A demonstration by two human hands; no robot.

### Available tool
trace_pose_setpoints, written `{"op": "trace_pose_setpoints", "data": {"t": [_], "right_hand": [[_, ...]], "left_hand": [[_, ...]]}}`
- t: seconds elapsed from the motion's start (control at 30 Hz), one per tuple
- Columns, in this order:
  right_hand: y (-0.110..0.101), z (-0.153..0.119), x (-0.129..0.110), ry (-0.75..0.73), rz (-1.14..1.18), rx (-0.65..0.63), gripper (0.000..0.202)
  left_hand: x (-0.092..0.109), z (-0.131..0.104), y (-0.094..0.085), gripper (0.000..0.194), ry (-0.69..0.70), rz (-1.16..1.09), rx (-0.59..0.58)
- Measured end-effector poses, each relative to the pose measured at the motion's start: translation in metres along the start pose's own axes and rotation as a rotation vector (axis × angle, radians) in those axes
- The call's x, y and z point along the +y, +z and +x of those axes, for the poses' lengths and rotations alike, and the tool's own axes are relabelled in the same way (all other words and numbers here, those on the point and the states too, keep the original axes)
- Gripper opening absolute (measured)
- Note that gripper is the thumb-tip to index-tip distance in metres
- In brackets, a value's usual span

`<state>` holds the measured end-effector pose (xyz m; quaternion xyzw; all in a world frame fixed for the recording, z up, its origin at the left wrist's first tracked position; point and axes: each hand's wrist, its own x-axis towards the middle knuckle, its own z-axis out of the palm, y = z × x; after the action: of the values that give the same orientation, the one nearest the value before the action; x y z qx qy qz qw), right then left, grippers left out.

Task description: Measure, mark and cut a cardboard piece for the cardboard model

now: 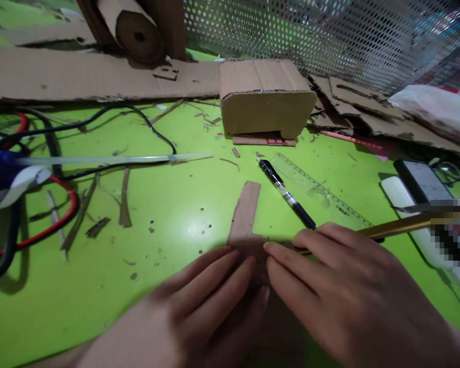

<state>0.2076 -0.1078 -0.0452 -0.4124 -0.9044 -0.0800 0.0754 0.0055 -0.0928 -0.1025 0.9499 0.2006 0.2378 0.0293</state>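
Both hands are at a small cut piece of brown cardboard [246, 212] near the front of the green table. My left hand [199, 301] is closed on its lower left part, with the thumb partly in shadow. My right hand [341, 286] is closed at the piece's right side, fingertips near those of the left. A slim gold-coloured tool [394, 225] passes through the right hand's fingers; its kind cannot be made out. The lower end of the cardboard is hidden by the hands. Just beyond the right hand lie a black pen [287, 194] and a clear ruler [318, 189].
A cardboard box form [268, 112] stands ahead, beside a long cardboard strip [80, 76] and a cardboard roll [138, 33]. Cables [72, 194] and a glue stick [138, 158] lie left. Cardboard sheets [368, 107] and a white device [410, 214] are right.
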Motion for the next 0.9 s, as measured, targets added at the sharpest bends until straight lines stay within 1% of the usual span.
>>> {"op": "trace_pose_setpoints", "data": {"t": [0.1, 0.17, 0.27, 0.4, 0.47, 0.57, 0.63, 0.7, 0.9], "right_hand": [[-0.001, 0.003, 0.008, 0.017, 0.084, -0.064, 0.033], [-0.002, 0.003, 0.012, 0.025, 0.116, -0.092, 0.031], [-0.002, 0.001, 0.011, 0.013, 0.088, -0.074, 0.031], [0.000, -0.002, 0.001, -0.014, -0.005, -0.009, 0.033], [0.001, -0.003, -0.001, -0.019, -0.019, 0.002, 0.034], [0.001, -0.004, 0.002, 0.018, 0.007, -0.016, 0.033], [0.000, -0.003, 0.006, 0.039, 0.044, -0.047, 0.033], [-0.001, -0.003, 0.010, 0.028, 0.076, -0.079, 0.030], [0.001, -0.002, 0.014, 0.022, 0.140, -0.087, 0.028]], "left_hand": [[0.001, -0.002, 0.001, 0.032, -0.020, -0.038, 0.003], [0.002, -0.004, 0.002, 0.033, -0.008, -0.053, -0.012], [0.002, -0.005, 0.002, 0.032, 0.008, -0.055, -0.039], [0.001, -0.005, 0.001, 0.033, -0.003, -0.021, -0.038], [0.001, -0.005, 0.001, 0.035, 0.019, -0.021, -0.054], [0.001, -0.008, 0.002, 0.036, 0.033, -0.053, -0.070], [0.002, -0.010, 0.004, 0.035, 0.008, -0.078, -0.070], [0.003, -0.012, 0.007, 0.035, -0.022, -0.100, -0.066], [0.004, -0.012, 0.012, 0.032, 0.006, -0.169, -0.060]]}}
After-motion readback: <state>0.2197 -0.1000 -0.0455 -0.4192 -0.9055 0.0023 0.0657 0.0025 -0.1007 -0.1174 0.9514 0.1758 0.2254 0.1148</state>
